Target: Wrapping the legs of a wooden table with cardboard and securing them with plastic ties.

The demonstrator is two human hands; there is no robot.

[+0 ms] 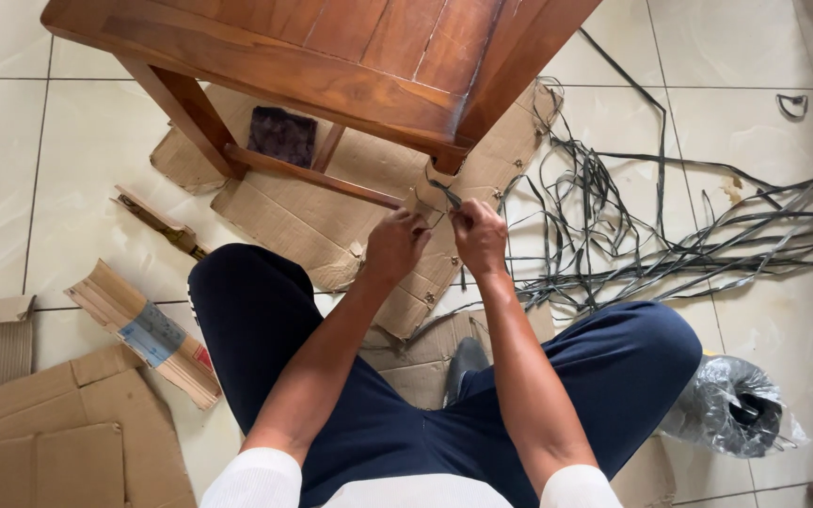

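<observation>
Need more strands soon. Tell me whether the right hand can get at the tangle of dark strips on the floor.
Probably yes: the tangle of dark strips lies on open tile just right of the right hand, nothing between. That hand is now closed on a strand by the chair leg.
</observation>
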